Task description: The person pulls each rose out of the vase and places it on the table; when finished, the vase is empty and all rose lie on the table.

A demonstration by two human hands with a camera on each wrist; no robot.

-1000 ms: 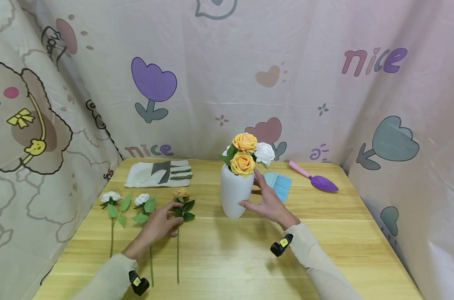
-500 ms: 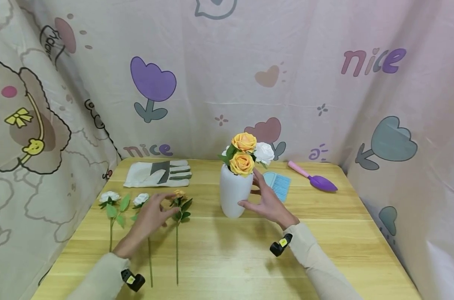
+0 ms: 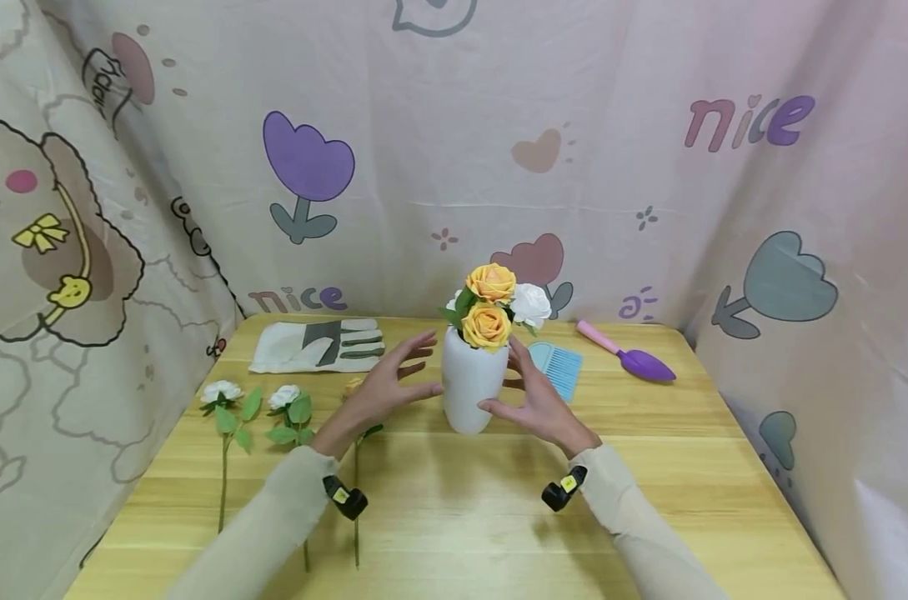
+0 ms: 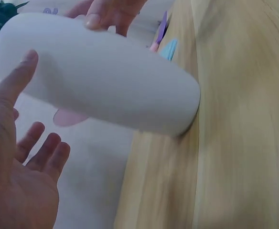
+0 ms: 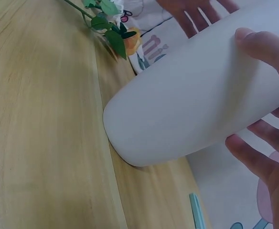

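A white vase (image 3: 472, 383) stands upright on the wooden table (image 3: 454, 517), holding yellow roses (image 3: 487, 325) and white roses (image 3: 530, 305). My right hand (image 3: 536, 404) grips its right side, with the thumb in front and the fingers around the far side, as the right wrist view shows. On the opposite side, my left hand (image 3: 389, 385) is spread with the thumb close beside the vase wall and the fingers apart. Left of the vase lie two white roses (image 3: 221, 392) on long stems and a yellow rose (image 3: 353, 386), partly hidden by the left arm.
A white and grey glove (image 3: 303, 347) lies at the back left. Behind the right hand is a light blue comb-like piece (image 3: 563, 372). Farther right rests a purple trowel (image 3: 646, 365) with a pink handle. A printed curtain (image 3: 423, 167) surrounds the table.
My left hand has left the yellow rose on the table and moved right to the vase, its fingers spreading. The right hand and the vase have stayed in place.
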